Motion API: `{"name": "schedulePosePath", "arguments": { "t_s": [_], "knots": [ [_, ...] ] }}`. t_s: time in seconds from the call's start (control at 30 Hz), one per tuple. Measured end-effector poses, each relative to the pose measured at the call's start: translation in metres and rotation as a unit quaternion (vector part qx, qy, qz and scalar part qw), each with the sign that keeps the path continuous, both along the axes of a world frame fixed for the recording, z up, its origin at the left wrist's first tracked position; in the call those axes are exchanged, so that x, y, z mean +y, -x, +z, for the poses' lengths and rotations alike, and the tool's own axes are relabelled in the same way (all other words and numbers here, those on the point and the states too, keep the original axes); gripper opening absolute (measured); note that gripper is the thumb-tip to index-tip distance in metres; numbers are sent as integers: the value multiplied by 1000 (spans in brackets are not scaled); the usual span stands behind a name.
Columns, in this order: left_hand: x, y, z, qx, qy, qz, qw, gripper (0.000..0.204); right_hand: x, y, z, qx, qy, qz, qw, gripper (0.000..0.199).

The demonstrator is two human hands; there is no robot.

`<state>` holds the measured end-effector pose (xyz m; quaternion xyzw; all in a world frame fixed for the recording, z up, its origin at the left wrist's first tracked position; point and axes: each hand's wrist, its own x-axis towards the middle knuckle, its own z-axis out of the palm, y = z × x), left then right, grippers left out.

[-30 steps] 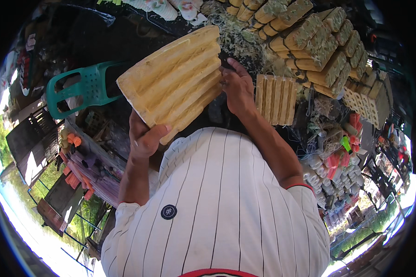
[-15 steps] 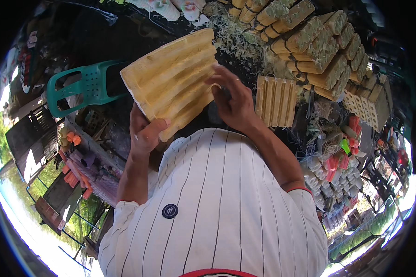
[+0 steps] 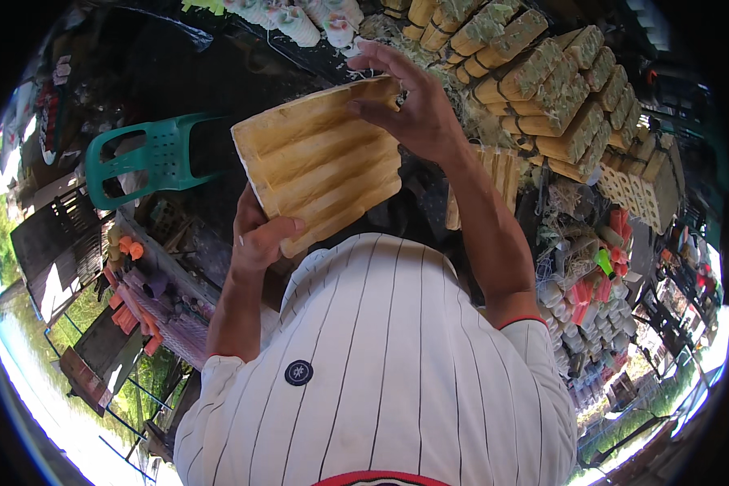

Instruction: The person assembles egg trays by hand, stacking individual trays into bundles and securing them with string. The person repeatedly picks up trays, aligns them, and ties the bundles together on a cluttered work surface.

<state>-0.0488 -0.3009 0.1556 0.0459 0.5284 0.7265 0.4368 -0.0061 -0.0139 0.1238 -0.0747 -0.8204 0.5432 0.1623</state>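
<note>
A yellowish slab with deep parallel grooves, apparently one half of a mould, is held tilted in front of me. My left hand grips its near left corner, thumb on the grooved face and the other fingers underneath, mostly hidden. My right hand is at the slab's far right corner. Its thumb reaches over the grooved face while the fingers stretch out past the edge, apart. Whether the thumb touches the slab I cannot tell.
A second grooved slab lies behind my right forearm. Bound yellow blocks are stacked at the far right. A green plastic chair stands at left. Pale rolls lie at the far edge; pink and white bundles sit at right.
My right hand has moved from the slab's right edge up to its far corner, fingers now stretched farther out. The slab has shifted slightly right, and my right forearm now partly covers the second slab.
</note>
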Motion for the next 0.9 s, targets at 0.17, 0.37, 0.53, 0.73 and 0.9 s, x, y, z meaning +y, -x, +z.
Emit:
{"name": "schedulePosePath", "arguments": {
  "t_s": [0.17,0.37,0.53,0.73,0.9],
  "knots": [
    [-8,4,-5,-30,-36,-14,999,89,9,6,-7,-49,180,52,981,46],
    [-11,4,-12,-29,-28,-9,999,91,-10,27,-32,-70,201,-145,966,35],
    [-8,4,-17,-30,-43,-14,999,89,-21,12,-26,4,-143,-137,980,39],
    [-4,7,-33,33,-37,-48,998,85,-90,23,25,176,50,88,979,50],
    [0,9,-49,318,-6,-69,945,84,-105,11,23,273,38,170,946,64]
  ]
}}
